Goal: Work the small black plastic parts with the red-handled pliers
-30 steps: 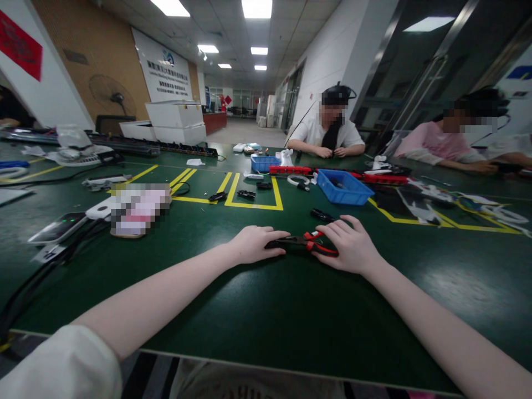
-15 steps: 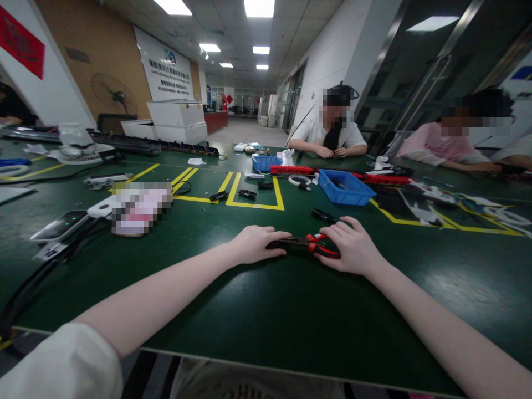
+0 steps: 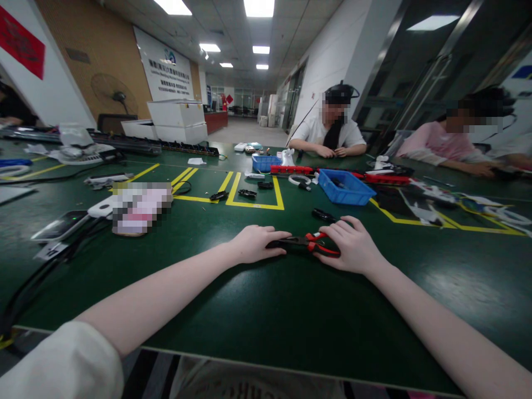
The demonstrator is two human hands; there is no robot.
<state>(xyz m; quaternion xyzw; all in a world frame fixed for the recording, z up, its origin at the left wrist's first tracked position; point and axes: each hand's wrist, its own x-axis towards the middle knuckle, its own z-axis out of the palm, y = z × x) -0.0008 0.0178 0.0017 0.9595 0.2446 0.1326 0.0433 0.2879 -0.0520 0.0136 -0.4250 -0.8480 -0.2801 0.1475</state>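
My right hand [image 3: 353,246] is closed around the red-and-black handles of long-nose pliers [image 3: 311,242], which point left over the green table. The handles are spread a little. My left hand [image 3: 258,244] pinches a small black piece [image 3: 272,244] between thumb and fingers; most of it is hidden, so its kind is unclear. The pliers' dark jaws reach that piece at my left fingertips. Whether the jaws grip it I cannot tell. Just beyond my right hand lies a black cylindrical part [image 3: 323,215].
Several small black parts, one a black connector-like piece [image 3: 247,193], lie around yellow tape marks. Beyond are a blue bin [image 3: 346,188] and a smaller blue bin [image 3: 266,163]. A phone-shaped item [image 3: 139,210] and cables are at left. A person [image 3: 332,133] sits opposite.
My hands, the pliers and the black piece look almost unmoved. At the far right, a co-worker has shifted slightly.
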